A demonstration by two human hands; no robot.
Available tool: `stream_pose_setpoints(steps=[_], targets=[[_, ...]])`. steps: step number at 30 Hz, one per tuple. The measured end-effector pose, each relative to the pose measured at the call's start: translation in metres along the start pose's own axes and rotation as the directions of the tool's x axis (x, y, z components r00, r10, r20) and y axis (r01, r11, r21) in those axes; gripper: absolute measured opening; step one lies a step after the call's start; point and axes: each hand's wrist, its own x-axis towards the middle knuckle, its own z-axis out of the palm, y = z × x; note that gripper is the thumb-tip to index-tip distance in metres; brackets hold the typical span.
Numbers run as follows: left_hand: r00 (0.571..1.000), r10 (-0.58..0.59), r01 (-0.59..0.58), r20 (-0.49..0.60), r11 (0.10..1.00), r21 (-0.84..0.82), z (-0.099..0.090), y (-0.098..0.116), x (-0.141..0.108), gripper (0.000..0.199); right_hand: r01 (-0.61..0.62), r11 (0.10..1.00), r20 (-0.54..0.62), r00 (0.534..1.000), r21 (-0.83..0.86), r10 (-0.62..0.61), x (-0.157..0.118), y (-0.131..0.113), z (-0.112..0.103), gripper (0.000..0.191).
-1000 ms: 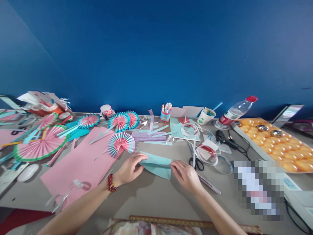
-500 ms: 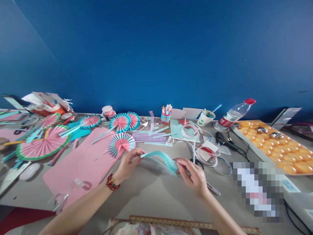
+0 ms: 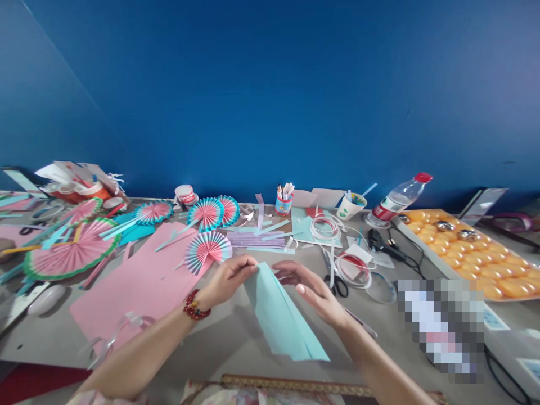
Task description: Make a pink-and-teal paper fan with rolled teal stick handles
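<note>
A light turquoise sheet of paper (image 3: pixel 278 318) hangs at a slant in front of me, its narrow top up and its wide lower edge toward me. A crease or overlapping edge runs down its right part. My left hand (image 3: pixel 230 279) pinches the top left corner, with a red bead bracelet at the wrist. Beside the upper right edge is my right hand (image 3: pixel 316 292), its fingers apart and holding nothing I can see. A pleated pink, lilac and blue paper fan (image 3: pixel 207 252) lies just beyond my left hand. Pink paper sheets (image 3: pixel 139 275) spread out to the left.
More pleated fans (image 3: pixel 76 247) lie at the left near a white computer mouse (image 3: pixel 47 300). Scissors (image 3: pixel 337 286), coiled white cable (image 3: pixel 352 270) and a plastic bottle (image 3: pixel 396 201) are on the right. A pen holder (image 3: pixel 284 202) and paper cup (image 3: pixel 351 206) stand by the wall.
The turquoise paper, earlier stretched edge-on between both hands, has turned so its broad face hangs down. My right hand has come off its right end, its fingers now apart.
</note>
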Motion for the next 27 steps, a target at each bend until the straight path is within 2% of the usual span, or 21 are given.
stream_pose_setpoints(steps=[2, 5, 8, 11, 14, 17, 20, 23, 25, 27], targets=[[1.000, 0.008, -0.008, 0.010, 1.000, 0.029, 0.004, 0.007, 0.003, 0.033, -0.093, 0.982, 0.148, 0.987, 0.166, 0.068, 0.007, -0.001, 0.004, 0.070], [0.997, 0.061, -0.064, 0.052, 0.996, 0.058, 0.006, 0.012, 0.007, 0.033, -0.203, 0.926, 0.211, 0.968, 0.318, 0.140, 0.012, 0.007, 0.011, 0.072], [0.979, 0.178, -0.185, 0.096, 0.981, 0.060, 0.005, 0.015, 0.010, 0.032, -0.239, 0.875, 0.192, 0.966, 0.421, 0.171, 0.014, 0.017, 0.019, 0.059], [0.950, 0.281, -0.292, 0.135, 0.954, 0.071, 0.002, 0.015, 0.013, 0.032, -0.293, 0.826, 0.187, 0.955, 0.482, 0.230, 0.014, 0.023, 0.025, 0.058], [0.936, 0.325, -0.338, 0.132, 0.938, 0.084, 0.001, 0.013, 0.016, 0.033, -0.350, 0.835, 0.132, 0.936, 0.424, 0.325, 0.011, 0.023, 0.026, 0.054], [0.939, 0.325, -0.336, 0.111, 0.937, 0.096, 0.000, 0.010, 0.018, 0.034, -0.345, 0.843, 0.038, 0.931, 0.413, 0.362, 0.009, 0.019, 0.025, 0.045], [0.959, 0.280, -0.282, 0.044, 0.957, 0.063, 0.000, 0.006, 0.018, 0.033, -0.277, 0.816, -0.053, 0.935, 0.507, 0.350, 0.010, 0.012, 0.024, 0.047], [0.986, 0.118, -0.137, -0.116, 0.975, -0.177, 0.007, -0.005, 0.017, 0.031, -0.217, 0.802, -0.112, 0.937, 0.557, 0.331, 0.011, 0.006, 0.023, 0.052], [0.993, -0.044, -0.009, -0.106, 0.893, -0.451, 0.015, -0.015, 0.013, 0.042, -0.174, 0.820, -0.152, 0.942, 0.546, 0.301, 0.011, 0.004, 0.021, 0.053], [0.986, -0.163, 0.148, 0.040, 0.732, -0.665, 0.023, -0.025, 0.008, 0.045, -0.131, 0.845, -0.208, 0.939, 0.518, 0.273, 0.011, 0.004, 0.015, 0.049]])
